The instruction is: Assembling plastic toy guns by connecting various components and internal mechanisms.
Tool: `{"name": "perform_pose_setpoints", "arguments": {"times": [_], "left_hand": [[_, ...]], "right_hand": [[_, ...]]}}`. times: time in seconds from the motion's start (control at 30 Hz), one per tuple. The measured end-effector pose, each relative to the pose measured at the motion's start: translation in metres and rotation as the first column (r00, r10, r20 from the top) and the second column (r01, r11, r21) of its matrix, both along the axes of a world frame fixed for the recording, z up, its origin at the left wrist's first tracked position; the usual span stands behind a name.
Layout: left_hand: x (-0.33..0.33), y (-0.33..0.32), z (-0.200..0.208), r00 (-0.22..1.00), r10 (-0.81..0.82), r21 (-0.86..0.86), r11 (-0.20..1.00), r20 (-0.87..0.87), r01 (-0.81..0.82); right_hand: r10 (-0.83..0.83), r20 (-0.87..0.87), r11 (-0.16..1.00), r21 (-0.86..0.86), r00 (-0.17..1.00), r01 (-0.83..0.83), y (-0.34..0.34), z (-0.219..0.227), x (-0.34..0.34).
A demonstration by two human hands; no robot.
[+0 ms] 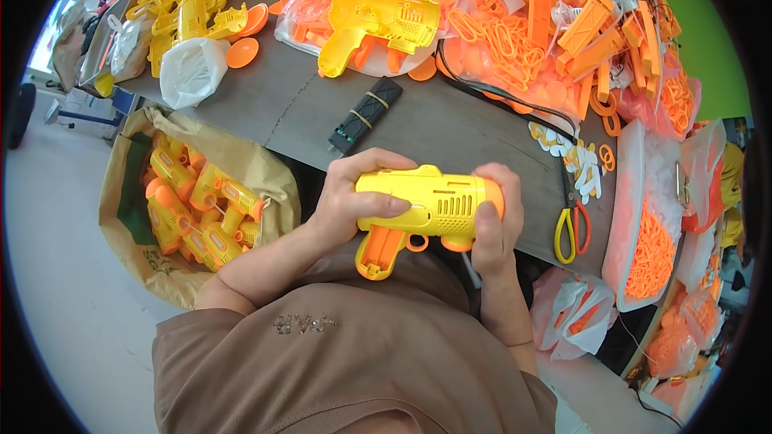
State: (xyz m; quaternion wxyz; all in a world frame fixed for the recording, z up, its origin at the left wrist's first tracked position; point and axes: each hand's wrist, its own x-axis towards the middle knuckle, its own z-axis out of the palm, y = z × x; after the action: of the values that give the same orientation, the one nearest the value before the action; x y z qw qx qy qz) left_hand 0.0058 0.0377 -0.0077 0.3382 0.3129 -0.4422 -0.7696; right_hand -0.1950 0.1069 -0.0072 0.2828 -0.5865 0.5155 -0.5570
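Yellow plastic formed the toy gun (434, 202), held sideways between two hands at the near edge of the bench (482, 133). The left hand (344, 199) gripped its rear, the right hand (497, 229) clasped its orange front, and its handle (381, 251) hung below, nearer the left.

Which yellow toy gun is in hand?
The toy gun between the left hand and right hand; the half shell beyond the black block lies untouched.
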Motion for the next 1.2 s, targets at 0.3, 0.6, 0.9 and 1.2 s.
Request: {"name": "perform_pose_setpoints", "arguments": {"times": [0.3, 0.6, 0.9, 1.2], "left_hand": [[-0.016, -0.032, 0.018, 0.967, -0.191, -0.223, 0.948, 0.171, 0.227], [-0.026, -0.154, -0.016, 0.592, 0.605, -0.773, 0.061, 0.532, 0.632], [-0.02, -0.175, -0.008, 0.763, 0.443, -0.776, -0.204, 0.47, 0.596], [-0.03, -0.078, 0.032, 0.9, -0.022, -0.844, 0.337, 0.436, 0.417]], "right_hand": [[-0.154, 0.007, 0.988, 0.006, 0.988, 0.154, -0.005, -0.006, -0.011], [-0.198, 0.088, 0.978, 0.08, 0.976, 0.191, 0.002, -0.036, -0.034], [-0.151, 0.155, 0.986, 0.096, 0.976, 0.137, 0.004, -0.034, -0.036], [-0.16, -0.105, 0.984, -0.102, 0.982, 0.149, -0.012, -0.021, -0.029]]}}
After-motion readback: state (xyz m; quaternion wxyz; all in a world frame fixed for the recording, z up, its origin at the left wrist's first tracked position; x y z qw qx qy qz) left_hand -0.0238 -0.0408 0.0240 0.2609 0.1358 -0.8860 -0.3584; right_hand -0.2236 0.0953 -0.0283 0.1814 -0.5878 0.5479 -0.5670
